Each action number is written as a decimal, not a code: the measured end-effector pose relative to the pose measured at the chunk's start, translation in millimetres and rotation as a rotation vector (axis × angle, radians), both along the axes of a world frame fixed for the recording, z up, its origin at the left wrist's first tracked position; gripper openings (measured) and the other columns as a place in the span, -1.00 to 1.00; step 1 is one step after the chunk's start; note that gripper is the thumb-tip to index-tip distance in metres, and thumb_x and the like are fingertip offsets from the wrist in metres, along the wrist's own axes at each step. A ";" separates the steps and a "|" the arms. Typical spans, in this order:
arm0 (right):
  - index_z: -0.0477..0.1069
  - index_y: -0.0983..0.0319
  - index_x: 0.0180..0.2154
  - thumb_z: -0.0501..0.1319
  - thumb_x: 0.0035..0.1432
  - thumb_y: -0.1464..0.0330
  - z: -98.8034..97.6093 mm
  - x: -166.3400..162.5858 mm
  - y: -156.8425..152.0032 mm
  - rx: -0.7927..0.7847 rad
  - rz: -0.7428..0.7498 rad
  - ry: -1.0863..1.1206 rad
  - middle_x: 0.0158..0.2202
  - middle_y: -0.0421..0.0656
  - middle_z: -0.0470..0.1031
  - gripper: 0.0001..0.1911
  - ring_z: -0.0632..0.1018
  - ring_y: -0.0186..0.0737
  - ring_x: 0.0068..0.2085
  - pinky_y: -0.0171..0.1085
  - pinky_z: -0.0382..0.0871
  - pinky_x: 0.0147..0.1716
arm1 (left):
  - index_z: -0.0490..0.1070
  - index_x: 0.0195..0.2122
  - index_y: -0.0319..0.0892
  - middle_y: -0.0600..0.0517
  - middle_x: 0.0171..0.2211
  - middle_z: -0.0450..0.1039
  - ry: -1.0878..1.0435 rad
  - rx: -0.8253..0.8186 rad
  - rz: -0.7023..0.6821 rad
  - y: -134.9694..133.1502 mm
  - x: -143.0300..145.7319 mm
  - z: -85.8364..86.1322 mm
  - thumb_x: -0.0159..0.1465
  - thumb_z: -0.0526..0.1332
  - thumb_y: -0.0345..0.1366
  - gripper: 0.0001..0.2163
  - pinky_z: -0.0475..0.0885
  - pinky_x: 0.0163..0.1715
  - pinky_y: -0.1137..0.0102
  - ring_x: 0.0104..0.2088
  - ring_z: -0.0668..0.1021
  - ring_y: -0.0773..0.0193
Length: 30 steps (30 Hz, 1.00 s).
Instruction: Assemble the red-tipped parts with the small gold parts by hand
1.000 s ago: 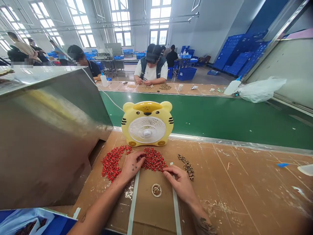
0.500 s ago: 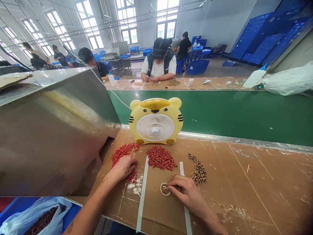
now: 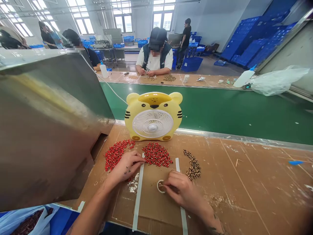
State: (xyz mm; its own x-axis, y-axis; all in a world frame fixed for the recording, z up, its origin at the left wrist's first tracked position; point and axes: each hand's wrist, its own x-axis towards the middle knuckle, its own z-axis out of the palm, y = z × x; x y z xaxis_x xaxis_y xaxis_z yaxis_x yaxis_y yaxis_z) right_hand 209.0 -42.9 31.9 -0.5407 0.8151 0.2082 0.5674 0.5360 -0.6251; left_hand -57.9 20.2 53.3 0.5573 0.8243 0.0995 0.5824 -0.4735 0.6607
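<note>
My right hand (image 3: 180, 190) pinches a thin stick (image 3: 161, 185), whose tip lies over a small, round white-rimmed dish (image 3: 158, 188) on the brown board. Beside the left strip of white tape (image 3: 138, 195), my left hand (image 3: 128, 165) has its thumb and fingers pressed together; whatever is between them is too small to make out. Its fingertips are near the middle pile of small red-and-dark pieces (image 3: 157, 154). Behind the left hand spreads another pile of small red pieces (image 3: 114, 155), partly covered by it. A curved row of dark and gold pieces (image 3: 194, 166) lies beyond my right hand.
A yellow animal-faced fan (image 3: 153, 117) stands behind the piles. To the left rises a large metal housing (image 3: 49, 130). A green panel (image 3: 220, 109) runs across the back. Opposite, a person (image 3: 154, 55) works at another table. Below left is a bag of dark pieces (image 3: 31, 222).
My left hand has moved right from the left red pile to the tape near the middle pile. The right hand stays at the dish with the stick. The camera view has shifted slightly.
</note>
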 end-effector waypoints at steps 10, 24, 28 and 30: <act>0.49 0.20 -0.34 0.08 0.32 0.43 6.0 6.7 9.9 0.008 0.126 -0.110 -0.44 -0.14 0.46 -0.76 0.43 -0.21 -0.36 -0.27 0.25 -0.36 | 0.57 -0.36 -0.18 -0.05 -0.24 0.57 -0.291 -0.191 0.005 -0.4 23.9 -26.7 0.26 0.22 -0.41 -0.87 0.40 -0.18 0.42 -0.21 0.57 0.22; 0.37 0.24 -0.44 0.12 0.21 0.51 -10.8 9.5 10.7 0.120 0.144 0.056 -0.53 -0.19 0.34 -0.82 0.30 -0.26 -0.42 -0.27 0.10 -0.41 | 0.62 -0.35 -0.22 -0.03 -0.37 0.62 -0.737 -0.757 0.226 -13.1 31.6 -30.4 0.11 0.39 -0.35 -0.91 0.42 -0.33 0.46 -0.38 0.56 0.30; 0.36 0.24 -0.44 0.12 0.20 0.51 -11.2 9.6 10.5 0.107 0.141 0.058 -0.52 -0.20 0.33 -0.83 0.30 -0.26 -0.41 -0.27 0.11 -0.39 | 0.66 -0.36 -0.20 -0.04 -0.37 0.65 -0.718 -0.813 0.241 -14.3 31.7 -34.1 0.06 0.42 -0.35 -0.89 0.41 -0.33 0.47 -0.37 0.57 0.28; 0.35 0.23 -0.44 0.12 0.19 0.52 -12.0 9.2 9.8 0.094 0.154 0.054 -0.52 -0.20 0.32 -0.83 0.30 -0.26 -0.41 -0.27 0.12 -0.39 | 0.67 -0.37 -0.19 -0.04 -0.37 0.64 -0.732 -0.815 0.230 -14.6 32.8 -34.7 0.05 0.43 -0.36 -0.89 0.40 -0.34 0.48 -0.37 0.57 0.29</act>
State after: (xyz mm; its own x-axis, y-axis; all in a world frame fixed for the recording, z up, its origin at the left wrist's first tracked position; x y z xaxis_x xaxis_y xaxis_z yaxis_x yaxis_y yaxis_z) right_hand 218.1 -33.1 19.9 -0.6437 0.6990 0.3117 0.4407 0.6715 -0.5957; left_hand -25.1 5.7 18.6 0.4113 0.8686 -0.2763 -0.0559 0.3266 0.9435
